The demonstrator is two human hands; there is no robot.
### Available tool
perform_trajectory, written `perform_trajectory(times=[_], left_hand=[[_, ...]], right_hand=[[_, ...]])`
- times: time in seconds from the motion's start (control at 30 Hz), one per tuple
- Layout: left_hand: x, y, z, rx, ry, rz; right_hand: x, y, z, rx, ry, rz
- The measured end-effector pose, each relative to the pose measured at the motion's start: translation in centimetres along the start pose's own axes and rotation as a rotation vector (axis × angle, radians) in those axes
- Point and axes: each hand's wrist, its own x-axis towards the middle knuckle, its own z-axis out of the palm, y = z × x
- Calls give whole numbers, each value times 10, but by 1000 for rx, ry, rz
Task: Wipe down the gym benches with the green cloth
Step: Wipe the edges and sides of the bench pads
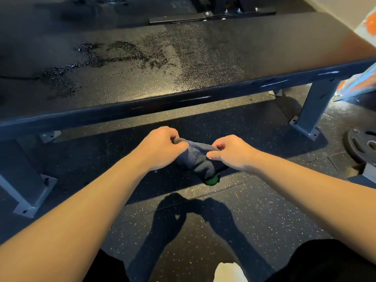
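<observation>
Left grip (160,148): is closing around the upper left end of the cloth, fingers curling in and thumb pinching the fabric.
Right grip (230,152): is pinching the cloth's upper right end between thumb and bent fingers, knuckles facing up.
Cloth (197,159): is hanging bunched between the two grips, out over the floor just off the bench's near long edge and about midway along it, not touching the bench; it is looking dark in the shade, with a green tip showing at its lower end.
Bench (254,43): is stretching across in front of the person, its black padded top gleaming along the near edge.
Wet patch (114,58): is sitting in beads and streaks on the left half of the bench top.
Bench leg (314,106): is standing grey under the right end.
Floor (274,216): is showing speckled rubber and catching the shadows of both arms.
Weight plate (361,146): is lying flat on the floor past the bench's right end.
</observation>
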Motion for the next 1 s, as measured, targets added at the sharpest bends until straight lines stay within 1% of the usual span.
perform_trajectory(times=[0.03, 0.07, 0.17, 0.23, 0.3, 0.37, 0.43, 0.47, 0.57, 0.6, 0.67, 0.73, 0.8, 0.9, 1.0], left_hand=[[-1, 4, 2, -32, -8, 6], [-1, 7, 3, -56, -23, 11], [-5, 16, 9, -104, -80, 50], [-7, 20, 12, -126, -125, 58], [-9, 22, 14, -114, -135, 28], [-9, 19, 14, -75, -96, 17], [-6, 13, 12, -65, -50, 29], [-5, 10, 10, -67, -39, 32], [-5, 7, 3, -88, -60, 46], [-5, 8, 2, -106, -77, 60], [-5, 10, -1, -146, -103, 83], [-4, 9, -3, -166, -95, 92], [-2, 7, -5, -176, -48, 88], [-1, 4, -7, -198, 68, 87], [-4, 4, -13, -190, 184, 79]], right_hand=[[0, -3, 2, 79, -1, 19], [-1, -6, 4, 210, -18, 52], [-6, -17, 6, 662, -135, 148], [-7, -21, 3, 858, -227, 163], [-7, -21, 0, 962, -322, 149], [-6, -20, -2, 956, -405, 116], [-5, -16, -2, 874, -410, 95], [-4, -14, -1, 811, -358, 99], [1, -8, 3, 522, -88, 79], [1, -7, 4, 473, -74, 64], [2, -5, 3, 430, -116, 28], [1, -5, 3, 388, -144, -31], [0, -6, 1, 397, -120, -78], [-2, -13, -3, 570, -108, -149], [-5, -26, -16, 580, -18, -186]])
